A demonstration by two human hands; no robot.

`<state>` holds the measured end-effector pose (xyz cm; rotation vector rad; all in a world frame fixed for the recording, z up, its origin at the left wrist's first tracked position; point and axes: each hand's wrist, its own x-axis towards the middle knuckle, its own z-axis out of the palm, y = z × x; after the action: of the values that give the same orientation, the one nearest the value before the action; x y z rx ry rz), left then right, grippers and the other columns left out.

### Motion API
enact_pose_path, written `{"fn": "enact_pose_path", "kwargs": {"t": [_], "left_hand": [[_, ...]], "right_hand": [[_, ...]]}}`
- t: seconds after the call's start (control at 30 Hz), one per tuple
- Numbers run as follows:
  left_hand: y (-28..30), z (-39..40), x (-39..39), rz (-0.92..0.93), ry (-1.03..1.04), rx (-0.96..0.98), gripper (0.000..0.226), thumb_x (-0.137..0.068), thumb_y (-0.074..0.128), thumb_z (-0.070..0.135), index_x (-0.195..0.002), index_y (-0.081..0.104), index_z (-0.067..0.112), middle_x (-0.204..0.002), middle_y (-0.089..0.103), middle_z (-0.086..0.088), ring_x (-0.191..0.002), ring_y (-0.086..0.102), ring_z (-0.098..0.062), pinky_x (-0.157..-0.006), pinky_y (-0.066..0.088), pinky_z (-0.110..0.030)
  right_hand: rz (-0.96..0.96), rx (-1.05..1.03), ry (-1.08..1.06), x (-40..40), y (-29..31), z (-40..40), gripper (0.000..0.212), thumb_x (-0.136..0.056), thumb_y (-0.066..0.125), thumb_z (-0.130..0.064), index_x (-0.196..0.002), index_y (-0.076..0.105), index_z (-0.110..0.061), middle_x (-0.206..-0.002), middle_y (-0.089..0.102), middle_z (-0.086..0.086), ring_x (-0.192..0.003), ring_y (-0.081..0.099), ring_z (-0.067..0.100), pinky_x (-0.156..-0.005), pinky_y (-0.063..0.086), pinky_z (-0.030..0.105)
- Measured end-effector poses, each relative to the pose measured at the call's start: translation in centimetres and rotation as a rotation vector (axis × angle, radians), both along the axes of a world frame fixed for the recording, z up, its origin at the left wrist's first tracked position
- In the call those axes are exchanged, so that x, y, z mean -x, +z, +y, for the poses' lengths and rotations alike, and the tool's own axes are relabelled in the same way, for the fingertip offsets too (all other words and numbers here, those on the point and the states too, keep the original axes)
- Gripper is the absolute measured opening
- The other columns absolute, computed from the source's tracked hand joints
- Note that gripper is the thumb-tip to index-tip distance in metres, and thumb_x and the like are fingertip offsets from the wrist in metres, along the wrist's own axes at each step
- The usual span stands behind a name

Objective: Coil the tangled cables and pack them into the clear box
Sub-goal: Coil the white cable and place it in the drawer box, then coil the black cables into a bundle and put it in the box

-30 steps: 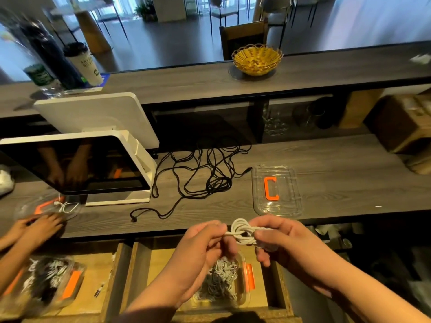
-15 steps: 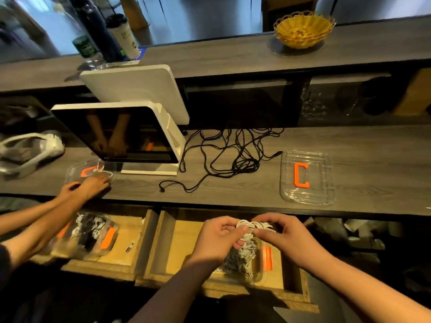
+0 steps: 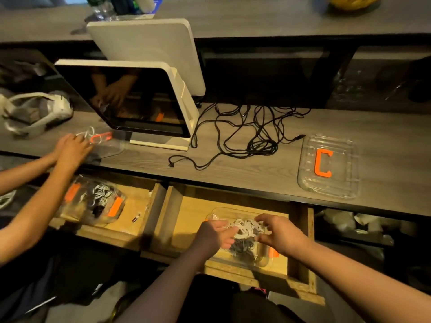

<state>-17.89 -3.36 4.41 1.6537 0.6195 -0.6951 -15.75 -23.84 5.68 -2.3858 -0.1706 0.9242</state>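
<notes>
Both forearms come up from the bottom edge and point forward, and they draw closer together at the hands. The left hand has its back toward the camera, its fingers are curled and they pinch a coiled white cable. The right hand is just beside it, palm down, with the fingers bent and spread; the fingertips touch the same coil from the other side. The two hands are near each other but do not touch.

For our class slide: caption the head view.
Both hands lower a coiled white cable into the clear box in the drawer.
</notes>
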Motion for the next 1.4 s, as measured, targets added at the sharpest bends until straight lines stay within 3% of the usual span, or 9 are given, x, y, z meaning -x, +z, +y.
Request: {"fn": "enact_pose_path", "kwargs": {"t": [0.23,0.37,0.47,0.63,0.73,0.87,1.1,1.27,1.4], "left_hand": [[-1.5,2.1,-3.3,0.0,-0.071,0.006,0.03,-0.096,0.066,0.019,-0.122,0.067,0.006,-0.094,0.069,0.002,-0.083,0.067,-0.01,-0.067,0.055,-0.02],[-2.2,5.2,-7.4,-0.181,0.028,-0.167,0.009,-0.095,0.066,0.017,-0.103,0.071,0.019,-0.106,0.073,-0.006,-0.088,0.066,-0.015,-0.084,0.058,-0.032],[-2.1,8.2,-10.7,-0.331,0.048,-0.372,0.025,-0.098,0.062,0.018,-0.123,0.064,0.015,-0.116,0.067,-0.002,-0.096,0.062,-0.008,-0.073,0.047,-0.01],[-3.6,12.9,-15.5,-0.445,0.075,-0.596,0.042,-0.097,0.063,0.015,-0.138,0.054,0.021,-0.136,0.055,-0.003,-0.124,0.054,-0.019,-0.098,0.055,-0.04],[-4.4,14.8,-18.3,-0.456,0.082,-0.634,0.053,-0.095,0.064,0.011,-0.143,0.048,0.024,-0.143,0.045,0.0,-0.131,0.047,-0.019,-0.101,0.053,-0.04],[-5.9,16.6,-20.9,-0.368,-0.019,-0.612,0.043,-0.098,0.059,0.012,-0.139,0.051,0.022,-0.141,0.048,-0.003,-0.127,0.05,-0.019,-0.103,0.052,-0.041],[-6.0,17.1,-21.7,-0.367,-0.076,-0.254,0.02,-0.108,0.038,0.029,-0.099,0.054,0.022,-0.083,0.059,-0.002,-0.072,0.051,-0.013,-0.068,0.045,-0.032],[-4.6,15.7,-21.1,-0.373,0.169,-0.015,0.026,-0.105,0.042,0.011,-0.08,0.05,0.013,-0.058,0.04,0.004,-0.054,0.038,-0.01,-0.051,0.036,-0.022],[-3.0,14.2,-20.6,-0.236,0.447,0.217,0.03,-0.103,0.042,0.008,-0.074,0.046,0.012,-0.05,0.029,0.005,-0.039,0.022,-0.005,-0.038,0.016,-0.019]], "right_hand": [[0.054,0.076,-0.005,-4.6,-0.3,2.6,0.041,-0.095,0.064,-0.034,-0.132,0.058,-0.019,-0.125,0.066,0.005,-0.106,0.065,0.018,-0.093,0.053,0.032],[0.061,0.019,-0.002,-8.5,0.0,6.1,0.033,-0.095,0.062,-0.033,-0.124,0.064,-0.016,-0.121,0.068,0.005,-0.111,0.063,0.021,-0.096,0.051,0.036],[0.055,0.012,-0.013,-11.3,-0.4,9.1,0.029,-0.096,0.062,-0.035,-0.118,0.067,-0.017,-0.115,0.069,0.005,-0.107,0.062,0.021,-0.091,0.051,0.033],[0.013,0.036,-0.015,-15.3,-1.1,14.7,0.029,-0.099,0.058,-0.03,-0.123,0.062,-0.017,-0.117,0.067,0.005,-0.107,0.061,0.02,-0.089,0.051,0.032],[-0.013,0.058,-0.05,-18.3,-1.7,17.4,0.03,-0.099,0.057,-0.029,-0.127,0.058,-0.019,-0.117,0.065,0.004,-0.105,0.061,0.019,-0.089,0.053,0.033],[0.006,0.052,-0.101,-21.5,-2.6,20.3,0.036,-0.098,0.058,-0.026,-0.133,0.053,-0.02,-0.122,0.063,0.005,-0.112,0.059,0.022,-0.093,0.053,0.036],[-0.114,-0.007,-0.035,-23.1,-5.2,22.4,0.051,-0.099,0.056,-0.016,-0.147,0.041,-0.021,-0.148,0.044,0.006,-0.133,0.045,0.025,-0.111,0.038,0.035],[-0.045,-0.165,-0.031,-22.1,-5.3,21.9,0.015,-0.104,0.046,-0.025,-0.108,0.061,-0.024,-0.103,0.066,0.002,-0.096,0.061,0.021,-0.085,0.05,0.037],[-0.021,-0.306,-0.117,-20.1,-4.2,20.9,0.021,-0.105,0.043,-0.03,-0.097,0.057,-0.017,-0.074,0.064,0.004,-0.064,0.06,0.017,-0.063,0.05,0.035]]}}
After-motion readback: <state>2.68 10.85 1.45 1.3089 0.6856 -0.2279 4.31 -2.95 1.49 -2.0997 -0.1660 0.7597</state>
